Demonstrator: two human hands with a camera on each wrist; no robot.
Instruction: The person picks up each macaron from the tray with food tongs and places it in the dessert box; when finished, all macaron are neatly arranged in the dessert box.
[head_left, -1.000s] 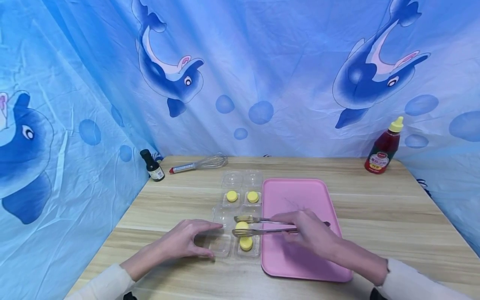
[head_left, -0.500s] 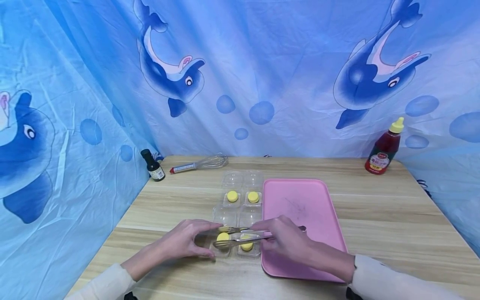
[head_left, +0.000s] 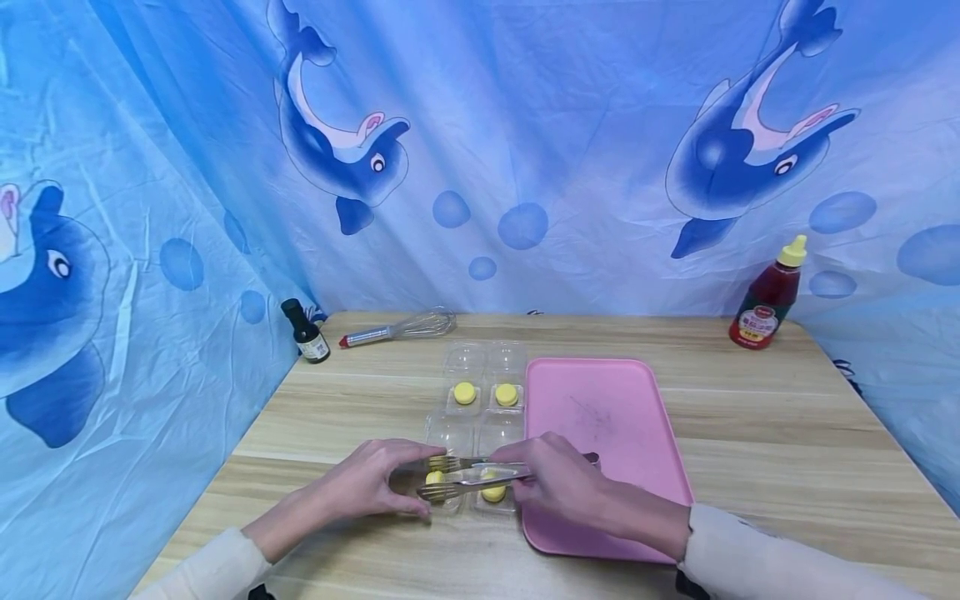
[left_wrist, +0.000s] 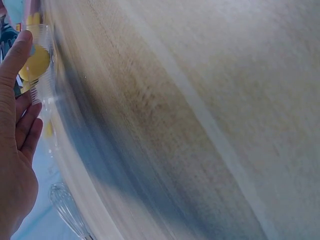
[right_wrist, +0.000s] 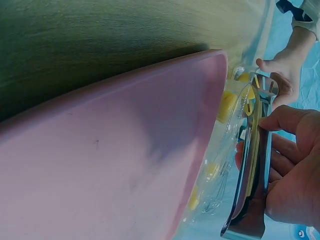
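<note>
In the head view my right hand [head_left: 558, 479] grips metal tongs [head_left: 487, 482], whose tips point left. Between the tips is a yellow macaron [head_left: 435, 477], low in the near-left compartment of a clear plastic box [head_left: 450, 429]. My left hand [head_left: 375, 479] holds that compartment's left side, thumb at the front and fingers at the back. Another macaron [head_left: 493, 493] sits in the near-right compartment, partly under the tongs. The left wrist view shows the thumb against the box [left_wrist: 45, 35] beside a macaron [left_wrist: 37, 62]. In the right wrist view, thumb and fingers pinch the tongs [right_wrist: 255, 165].
Further back, two macarons [head_left: 464, 392] sit in more clear compartments with raised lids. A pink tray [head_left: 592, 392] lies right of the box, partly beneath my right hand. Along the back stand a dark bottle [head_left: 309, 333] and a red sauce bottle [head_left: 765, 304]; a whisk [head_left: 431, 323] lies there too.
My right hand has moved the tongs left, carrying the macaron from over the near-right compartment to the near-left one, and lower. My left hand has stayed in place.
</note>
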